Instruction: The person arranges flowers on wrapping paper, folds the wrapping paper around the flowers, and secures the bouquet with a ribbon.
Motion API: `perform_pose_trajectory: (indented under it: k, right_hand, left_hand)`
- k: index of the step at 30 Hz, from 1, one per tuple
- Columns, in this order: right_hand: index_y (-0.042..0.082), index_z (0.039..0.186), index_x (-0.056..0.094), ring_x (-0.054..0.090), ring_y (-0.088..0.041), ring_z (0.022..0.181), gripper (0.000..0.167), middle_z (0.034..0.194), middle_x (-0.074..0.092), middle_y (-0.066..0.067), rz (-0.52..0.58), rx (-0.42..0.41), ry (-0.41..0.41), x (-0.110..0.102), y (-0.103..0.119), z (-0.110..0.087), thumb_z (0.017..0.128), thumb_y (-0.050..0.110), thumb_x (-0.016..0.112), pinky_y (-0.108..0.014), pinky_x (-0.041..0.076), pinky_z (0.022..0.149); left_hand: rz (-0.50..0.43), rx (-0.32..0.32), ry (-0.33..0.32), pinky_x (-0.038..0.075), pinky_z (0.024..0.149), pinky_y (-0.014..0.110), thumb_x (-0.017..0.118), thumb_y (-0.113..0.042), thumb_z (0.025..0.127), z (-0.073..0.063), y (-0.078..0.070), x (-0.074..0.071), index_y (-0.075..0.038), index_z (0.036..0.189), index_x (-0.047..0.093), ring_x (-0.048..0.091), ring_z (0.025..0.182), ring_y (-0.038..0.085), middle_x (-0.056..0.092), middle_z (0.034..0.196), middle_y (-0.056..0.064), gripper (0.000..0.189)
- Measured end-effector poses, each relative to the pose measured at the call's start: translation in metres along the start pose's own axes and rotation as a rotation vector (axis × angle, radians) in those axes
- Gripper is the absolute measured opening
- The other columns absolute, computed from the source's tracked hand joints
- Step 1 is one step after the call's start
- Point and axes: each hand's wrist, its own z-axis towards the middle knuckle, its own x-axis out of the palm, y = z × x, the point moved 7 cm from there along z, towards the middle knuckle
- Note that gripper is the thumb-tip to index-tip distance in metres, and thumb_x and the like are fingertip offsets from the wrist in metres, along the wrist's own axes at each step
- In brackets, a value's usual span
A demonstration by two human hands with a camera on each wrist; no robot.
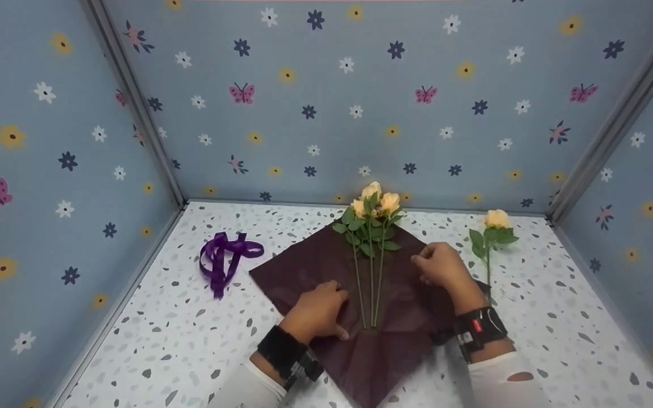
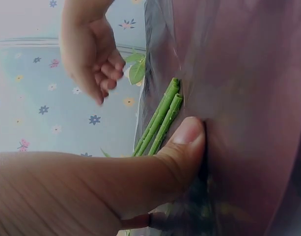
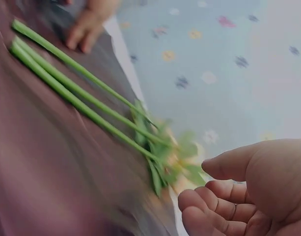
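Note:
A dark maroon wrapping sheet (image 1: 400, 351) lies cornerwise on the table, its lower part creased. Three cream roses (image 1: 372, 201) with long green stems rest along its middle, blooms toward the back wall. On the sheet's left part my left hand (image 1: 316, 310) rests with its fingers spread, the thumb close to the cut stem ends (image 2: 171, 93). My right hand (image 1: 442, 266) is over the sheet's right side, fingers loosely bent. Nothing shows between its thumb and fingers (image 3: 194, 206) in the right wrist view, where the blooms behind them are blurred.
To the right of the sheet lies another cream rose (image 1: 496, 220), its stem pointing toward me. A loosely looped purple ribbon (image 1: 219, 269) is on the left of the speckled white table (image 1: 168, 340). Flower-patterned panels (image 1: 326, 96) close in the back and both sides.

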Motion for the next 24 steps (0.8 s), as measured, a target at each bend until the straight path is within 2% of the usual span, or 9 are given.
perform_pose_trajectory:
  k: [5,10,19,24]
  right_hand:
    - [-0.003,0.106,0.070,0.073,-0.013,0.063,0.027,0.084,0.075,-0.009,0.048,0.069,-0.045,-0.034,-0.033,-0.007,0.108,0.023,0.074,-0.029,0.063,0.058]
    - [-0.005,0.111,0.071,0.074,-0.013,0.065,0.028,0.087,0.077,-0.011,0.068,0.125,-0.081,-0.055,-0.064,-0.014,0.108,0.023,0.073,-0.029,0.065,0.062]
    - [-0.006,0.113,0.073,0.073,-0.012,0.064,0.035,0.077,0.079,-0.007,0.009,0.150,-0.141,-0.083,-0.086,-0.023,0.109,0.029,0.071,-0.029,0.059,0.060]
    - [-0.006,0.118,0.073,0.074,-0.012,0.067,0.038,0.082,0.080,-0.008,-0.051,0.178,-0.145,-0.097,-0.103,-0.026,0.110,0.030,0.069,-0.030,0.056,0.065]
  left_hand:
    - [0.009,-0.003,0.004,0.067,0.100,0.054,0.107,-0.050,0.075,0.001,-0.001,0.000,-0.008,0.142,0.073,0.070,0.133,0.035,0.068,0.139,0.014,0.085]
    - [0.020,-0.007,0.006,0.067,0.100,0.054,0.107,-0.051,0.075,0.000,0.000,-0.001,-0.009,0.142,0.073,0.070,0.134,0.035,0.068,0.141,0.014,0.086]
    - [0.017,0.003,-0.001,0.067,0.100,0.053,0.107,-0.052,0.074,0.000,0.000,0.000,-0.009,0.139,0.074,0.070,0.130,0.033,0.068,0.137,0.013,0.085]
    - [-0.001,-0.002,0.003,0.067,0.100,0.054,0.107,-0.051,0.074,0.001,0.001,0.001,-0.009,0.138,0.074,0.070,0.130,0.033,0.068,0.136,0.013,0.083]
